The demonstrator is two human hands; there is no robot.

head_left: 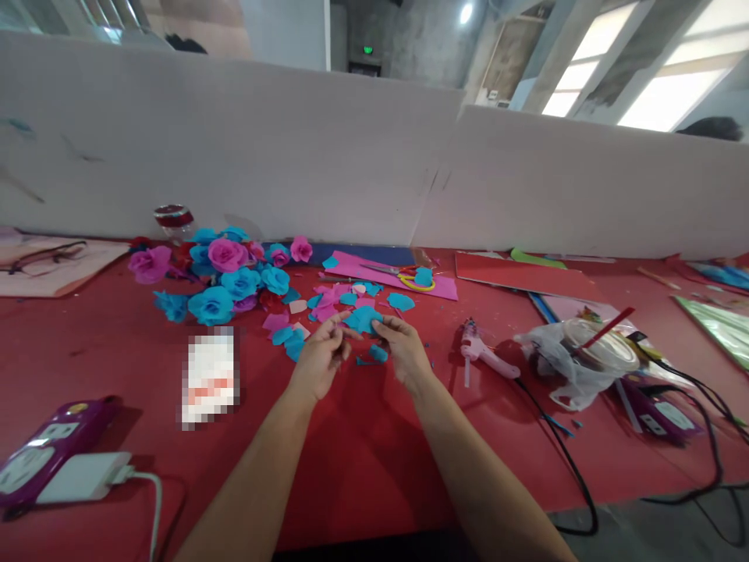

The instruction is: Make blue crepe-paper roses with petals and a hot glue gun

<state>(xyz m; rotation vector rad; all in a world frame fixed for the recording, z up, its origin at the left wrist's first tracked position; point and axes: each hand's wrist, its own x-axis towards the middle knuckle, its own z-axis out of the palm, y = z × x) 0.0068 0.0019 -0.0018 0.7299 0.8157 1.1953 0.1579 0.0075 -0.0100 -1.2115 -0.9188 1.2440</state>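
Note:
Between my two hands is a blue crepe-paper petal, raised above the red table. My right hand pinches its right edge with thumb and fingers. At its left edge are the curled fingers of my left hand, closed with the fingertips on the paper. Just below lies a small rolled blue scrap. Loose blue and pink petals are scattered behind and left of my hands. Further left, a bunch of blue, pink and red paper flowers rests on the table.
A pink glue gun with a black cord lies to the right, beside a plastic-wrapped cup with a red straw. Yellow-handled scissors rest on pink paper at the back. Purple power strips sit at both sides. A white partition stands behind.

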